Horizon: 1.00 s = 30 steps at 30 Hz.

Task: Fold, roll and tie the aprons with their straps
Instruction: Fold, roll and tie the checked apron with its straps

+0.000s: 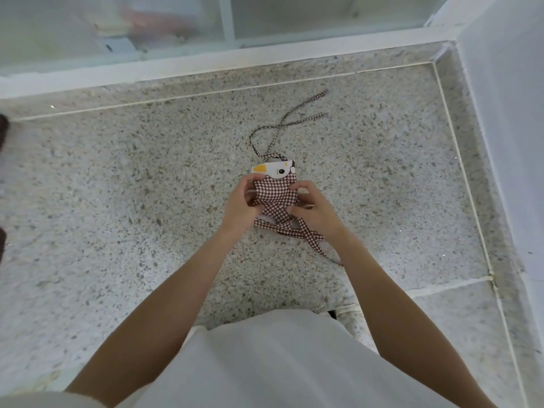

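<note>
- Apron [275, 192]: a brown-and-white checked bundle, folded small, lies on the floor just above the middle of the frame, between the two hands. Its far end shows a white patch with an orange shape and a cartoon eye.
- Floor [117, 178]: speckled grey terrazzo with thin pale joint lines, filling most of the frame. A white wall runs down the right edge, and frosted glass panels cross the top.
- Garment [265, 363]: pale cloth on the person's lap, at bottom centre.
- Left hand [240, 206]: on the apron's left side, fingers curled round the bundle's edge, gripping it.
- Right hand [316, 212]: on the apron's right side, fingertips pinching the checked cloth.
- Near straps [290, 229]: checked bands cross one another just below the bundle, between the wrists; one trails towards lower right.
- Far straps [290, 122]: thin checked ties run from the bundle's top, cross once, and end apart towards upper right.
</note>
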Available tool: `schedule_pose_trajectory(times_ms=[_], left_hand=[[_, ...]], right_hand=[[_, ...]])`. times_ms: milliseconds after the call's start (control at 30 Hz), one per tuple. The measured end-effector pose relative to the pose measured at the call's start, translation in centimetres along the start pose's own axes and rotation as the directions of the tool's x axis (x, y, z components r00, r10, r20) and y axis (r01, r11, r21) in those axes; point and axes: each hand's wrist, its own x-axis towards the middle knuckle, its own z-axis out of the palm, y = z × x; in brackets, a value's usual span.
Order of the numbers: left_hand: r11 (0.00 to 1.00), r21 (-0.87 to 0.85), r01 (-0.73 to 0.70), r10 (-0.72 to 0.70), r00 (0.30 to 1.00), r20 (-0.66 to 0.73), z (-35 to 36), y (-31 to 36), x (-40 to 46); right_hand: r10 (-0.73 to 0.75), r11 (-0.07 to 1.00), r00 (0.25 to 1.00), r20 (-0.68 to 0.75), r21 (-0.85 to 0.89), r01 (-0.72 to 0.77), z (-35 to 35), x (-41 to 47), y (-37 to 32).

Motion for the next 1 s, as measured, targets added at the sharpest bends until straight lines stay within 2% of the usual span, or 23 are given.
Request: schedule_pose_trajectory(times_ms=[100, 167, 233, 267, 367, 433, 500, 600, 700, 867, 933, 1000], left_hand=[[0.999, 0.017, -0.033, 0.033, 0.999, 0.017, -0.9, 0.7, 0.0], [0.967, 0.230, -0.107, 0.102, 0.994, 0.034, -0.9, 0.9, -0.2], [0.847, 0.501, -0.177, 0.180, 0.983, 0.044, -0.4, 0.8, -0.3], [0.793, 0.582, -0.181, 0.200, 0.979, 0.032, -0.1, 0.6, -0.4], [0.699, 0.694, -0.174, 0.203, 0.978, 0.041, 0.8, -0.2, -0.8], [0.637, 0.739, -0.217, 0.232, 0.969, 0.084, 1.1, -0.7, -0.9], [0.548, 0.794, -0.262, 0.284, 0.951, 0.118, 1.2, -1.0, -1.0], [0.417, 0.861, -0.293, 0.399, 0.910, 0.116, 1.0, -1.3, -1.4], [0.394, 0.846, -0.359, 0.444, 0.880, 0.167, 0.3, -2.0, -1.4], [0.451, 0.765, -0.460, 0.404, 0.869, 0.284, -0.9, -3.0, -1.0], [0.459, 0.765, -0.453, 0.392, 0.875, 0.283, -1.0, -3.1, -0.5], [0.532, 0.734, -0.422, 0.346, 0.900, 0.267, -1.2, -2.9, -0.1]], right_hand=[[-0.124, 0.988, 0.990, -0.061, -0.105, 0.117, -0.2, 0.1, -0.8], [-0.214, 0.959, 0.970, -0.112, -0.211, 0.187, 0.2, -0.1, -1.5], [-0.309, 0.896, 0.939, -0.151, -0.377, 0.234, 0.9, -0.3, -1.9], [-0.355, 0.845, 0.921, -0.157, -0.475, 0.245, 1.2, -0.4, -1.8], [-0.470, 0.653, 0.873, -0.128, -0.716, 0.247, 1.8, -1.1, -0.6], [-0.526, 0.555, 0.840, -0.133, -0.803, 0.220, 1.9, -1.8, 0.4], [-0.535, 0.510, 0.831, -0.151, -0.843, 0.174, 2.0, -2.4, 1.4], [-0.474, 0.508, 0.864, -0.169, -0.854, 0.112, 2.0, -3.0, 2.3], [-0.447, 0.490, 0.884, -0.136, -0.864, 0.115, 1.9, -3.0, 2.5], [-0.491, 0.456, 0.869, 0.057, -0.833, 0.312, 0.8, -2.1, 3.8], [-0.492, 0.484, 0.868, 0.064, -0.809, 0.334, 0.5, -1.9, 3.7], [-0.490, 0.552, 0.872, 0.014, -0.770, 0.322, 0.3, -1.9, 2.8]])
